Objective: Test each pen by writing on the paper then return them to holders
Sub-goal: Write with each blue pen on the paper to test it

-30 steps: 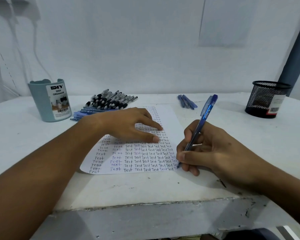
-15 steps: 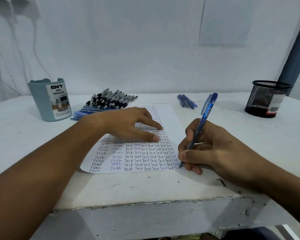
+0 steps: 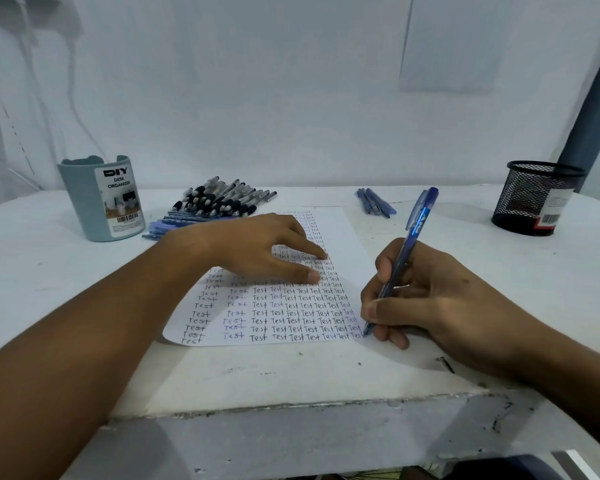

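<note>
Gripping a blue pen (image 3: 405,258), the right hand (image 3: 430,299) has thumb and fingers curled round the lower barrel; the capped end slants up and away past the knuckles, and the tip touches the paper (image 3: 340,230) just below the thumb, at the sheet's near right corner.

Left hand (image 3: 257,251): flat on the paper, fingers straight and spread, holding nothing; fingertips point toward the right hand and lie well apart from it.

Paper: white sheet on the table (image 3: 49,289), filled with rows of the word "Test" in black and blue ink. The last word of the bottom row sits right at the pen tip.

Black pens (image 3: 222,200): a heap lying beyond the left knuckles, close to the sheet's far left corner.

Pale blue pens (image 3: 174,226): a fan lying just past the left wrist, against the near side of the black heap.

Dark blue pens (image 3: 374,201): a small group lying beyond the right fingers, left of the held pen's cap.

Grey-blue holder (image 3: 80,202): upright, labelled "DIY DESK ORGANIZER", far to the outer side of the left hand; its contents cannot be seen.

Mesh holder (image 3: 530,195): black, upright, far to the outer side of the right hand, at the table's back corner.
</note>
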`<control>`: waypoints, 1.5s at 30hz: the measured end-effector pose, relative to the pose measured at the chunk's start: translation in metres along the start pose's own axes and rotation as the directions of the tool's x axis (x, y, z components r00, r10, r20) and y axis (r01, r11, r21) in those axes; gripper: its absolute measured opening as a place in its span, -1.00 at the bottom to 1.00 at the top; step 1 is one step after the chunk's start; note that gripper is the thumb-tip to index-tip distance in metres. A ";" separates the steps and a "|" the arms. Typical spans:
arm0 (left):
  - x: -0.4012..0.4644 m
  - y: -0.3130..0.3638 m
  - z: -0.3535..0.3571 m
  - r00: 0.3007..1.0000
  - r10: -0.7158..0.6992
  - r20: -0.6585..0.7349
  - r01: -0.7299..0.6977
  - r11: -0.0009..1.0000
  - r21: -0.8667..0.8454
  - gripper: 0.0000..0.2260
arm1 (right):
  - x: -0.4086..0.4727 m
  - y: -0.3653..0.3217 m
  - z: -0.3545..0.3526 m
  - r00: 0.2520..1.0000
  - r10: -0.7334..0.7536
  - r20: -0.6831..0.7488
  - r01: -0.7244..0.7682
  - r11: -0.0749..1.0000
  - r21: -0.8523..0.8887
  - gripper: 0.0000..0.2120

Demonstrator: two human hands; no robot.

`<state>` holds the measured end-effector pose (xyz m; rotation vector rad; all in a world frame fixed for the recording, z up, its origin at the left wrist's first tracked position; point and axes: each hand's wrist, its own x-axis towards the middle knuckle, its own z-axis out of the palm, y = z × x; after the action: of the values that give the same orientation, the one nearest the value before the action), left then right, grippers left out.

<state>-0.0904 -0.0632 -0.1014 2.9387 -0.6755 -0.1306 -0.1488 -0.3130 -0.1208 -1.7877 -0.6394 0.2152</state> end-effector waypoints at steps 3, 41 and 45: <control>-0.001 -0.001 0.000 1.000 0.020 -0.019 -0.020 1.000 -0.006 -0.48 | 0.001 0.003 0.001 1.000 -0.016 -0.004 0.016 1.000 0.007 -0.74; -0.024 -0.058 -0.025 0.900 -0.404 -0.165 0.404 0.914 -0.031 -0.82 | 0.167 0.010 -0.044 0.876 0.337 -0.346 -0.149 0.869 0.471 -0.88; -0.022 -0.060 -0.024 0.903 -0.393 -0.171 0.396 0.918 -0.021 -0.85 | 0.185 0.027 -0.077 0.825 0.196 -0.529 -0.323 0.933 -0.159 -0.87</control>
<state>-0.0818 0.0025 -0.0851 3.0125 -0.0498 0.0928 0.0487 -0.2856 -0.0888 -2.0576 -0.0347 -0.1613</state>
